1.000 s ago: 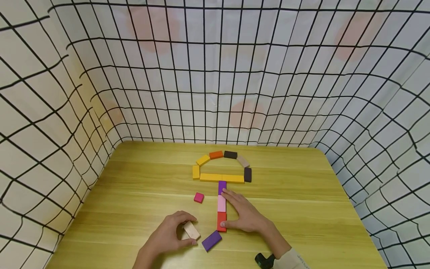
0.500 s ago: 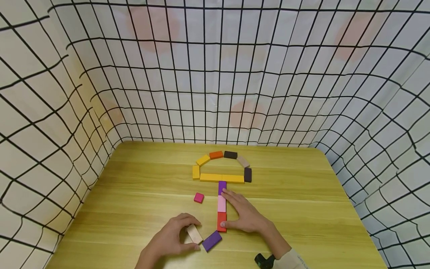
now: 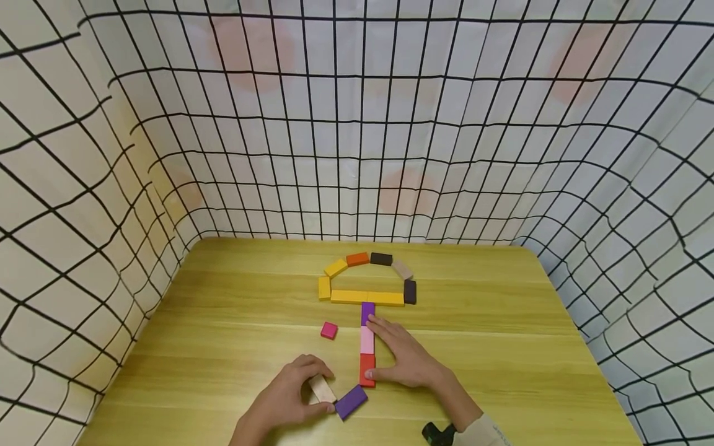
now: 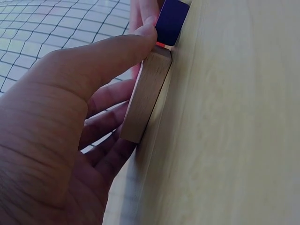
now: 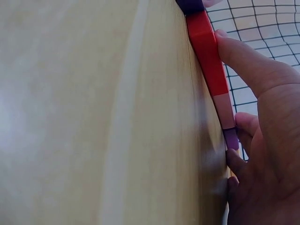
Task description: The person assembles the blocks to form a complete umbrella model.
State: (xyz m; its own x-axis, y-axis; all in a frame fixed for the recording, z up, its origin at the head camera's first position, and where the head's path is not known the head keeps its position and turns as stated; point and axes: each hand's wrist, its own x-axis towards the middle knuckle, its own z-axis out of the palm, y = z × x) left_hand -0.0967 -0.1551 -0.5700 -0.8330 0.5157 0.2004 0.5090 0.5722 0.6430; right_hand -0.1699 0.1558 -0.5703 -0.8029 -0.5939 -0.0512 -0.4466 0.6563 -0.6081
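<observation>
In the head view my left hand point(image 3: 290, 390) holds a plain wooden block point(image 3: 322, 389) by its ends, thumb at the near end and fingers at the far end. This block lies flat, its near corner at the dark purple block point(image 3: 351, 402); in the left wrist view the wooden block point(image 4: 147, 96) meets the purple block point(image 4: 172, 22). My right hand point(image 3: 409, 359) rests along a straight row, thumb on the red block point(image 3: 367, 365) and fingertips by the violet block point(image 3: 367, 313). Between these two sits a pink block point(image 3: 367, 341). The dark purple block slants off the red one's near end.
Beyond the row, two yellow blocks point(image 3: 367, 297) form a bar under an arch of several blocks, including an orange block point(image 3: 357, 259) and a black block point(image 3: 382, 259). A small magenta block point(image 3: 329, 330) lies left of the row. Black-grid cloth point(image 3: 368, 155) walls the wooden table point(image 3: 502, 341).
My left hand has slid the wooden block slightly right and nearer to me, up to the dark purple block. My right hand stays in place on the row. The head view has shifted slightly.
</observation>
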